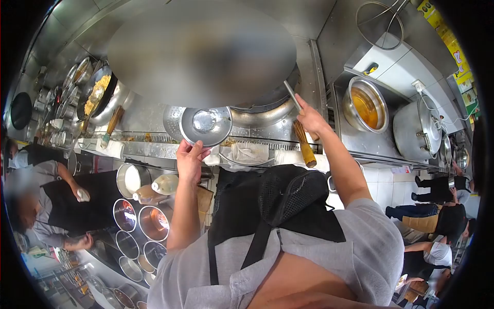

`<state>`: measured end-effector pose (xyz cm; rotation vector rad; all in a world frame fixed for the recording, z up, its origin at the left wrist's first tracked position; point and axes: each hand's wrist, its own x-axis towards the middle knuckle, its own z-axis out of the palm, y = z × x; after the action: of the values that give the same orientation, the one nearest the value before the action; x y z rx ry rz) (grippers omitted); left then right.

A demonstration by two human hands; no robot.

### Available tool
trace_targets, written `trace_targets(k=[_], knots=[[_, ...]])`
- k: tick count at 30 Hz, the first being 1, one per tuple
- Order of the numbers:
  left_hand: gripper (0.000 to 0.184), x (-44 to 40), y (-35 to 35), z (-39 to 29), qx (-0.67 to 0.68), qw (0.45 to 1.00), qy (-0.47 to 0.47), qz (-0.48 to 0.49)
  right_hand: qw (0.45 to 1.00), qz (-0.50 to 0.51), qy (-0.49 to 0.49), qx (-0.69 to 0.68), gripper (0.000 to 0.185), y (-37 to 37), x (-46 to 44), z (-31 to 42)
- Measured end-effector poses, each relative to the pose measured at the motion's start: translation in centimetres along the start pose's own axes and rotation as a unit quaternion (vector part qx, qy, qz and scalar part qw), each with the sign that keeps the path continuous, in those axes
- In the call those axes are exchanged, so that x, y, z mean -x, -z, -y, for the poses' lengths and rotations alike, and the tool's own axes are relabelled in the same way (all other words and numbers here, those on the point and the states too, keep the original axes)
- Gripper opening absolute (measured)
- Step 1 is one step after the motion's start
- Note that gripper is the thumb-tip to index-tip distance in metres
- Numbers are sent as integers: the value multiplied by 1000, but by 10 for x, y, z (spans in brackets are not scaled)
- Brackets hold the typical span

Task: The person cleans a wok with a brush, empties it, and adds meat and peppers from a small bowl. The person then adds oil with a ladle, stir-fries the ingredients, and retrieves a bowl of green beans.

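My left hand (191, 159) grips the near rim of a shiny metal bowl (208, 126), thumb on the edge. The bowl is tilted towards me and looks empty inside. Behind it a perforated strainer (172, 121) shows in part. My right hand (311, 118) is closed around a thin metal handle (292, 95); its far end disappears behind a large blurred patch, so the tool's kind is hidden. Below that patch, the rim of a wok burner (265, 119) is visible. Close under my right hand lies a bamboo wok brush (304, 147).
At right stand a metal basin (351, 110) of orange liquid and a big lidded pot (409, 135). A wok (82, 105) with yellow food is at left. Several metal containers (127, 244) and squeeze bottles (165, 184) stand at lower left. A co-worker (49, 201) is at left; others are at right.
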<state>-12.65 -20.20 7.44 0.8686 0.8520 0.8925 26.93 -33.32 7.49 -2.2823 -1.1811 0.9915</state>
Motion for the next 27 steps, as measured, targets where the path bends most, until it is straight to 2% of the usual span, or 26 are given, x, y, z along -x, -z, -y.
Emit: trace_targets(k=[3,5,7,9,11,13,14,16,17,19,20,22,24,26,27], knots=[[12,-6,-3,2,-6,1000,3,11,993,-110,-31,-39,85,-28,-26,0],[10,-7,-3,7,-6,1000,14,17,987,-134,-87,6,88,-48,-25,24],[8,-6,-3,8,-8,1000,21,20,993,-106,-50,6,91,-54,-21,-4],[7,-3,-6,9,-14,999,31,9,991,-4,2,134,88,-45,0,-34],[7,-1,-4,10,-10,999,31,3,954,69,-38,290,85,0,47,-17],[8,-2,3,14,3,1000,16,-6,940,-12,-10,341,79,26,50,-83],[11,-3,5,16,-2,1000,10,-6,938,-10,-7,346,79,40,55,-93],[13,-3,2,17,-3,1000,11,-17,935,-78,67,340,80,58,71,-98],[15,-3,0,17,-7,1000,12,-22,933,-73,77,344,80,53,72,-103],[23,-4,-12,20,-35,999,20,-36,960,-131,23,246,83,35,61,-118],[25,-6,-18,24,-38,999,20,-32,958,-161,28,237,85,26,52,-127],[26,-5,-34,29,-60,998,19,-15,969,-137,-18,206,83,27,31,-134],[21,4,-45,36,-60,998,-2,-9,956,-167,66,233,80,17,14,-137],[10,19,-48,50,-44,998,-42,-33,957,-150,162,187,80,8,12,-128],[13,32,-49,49,-48,996,-50,-57,954,-135,206,173,81,5,8,-122]])
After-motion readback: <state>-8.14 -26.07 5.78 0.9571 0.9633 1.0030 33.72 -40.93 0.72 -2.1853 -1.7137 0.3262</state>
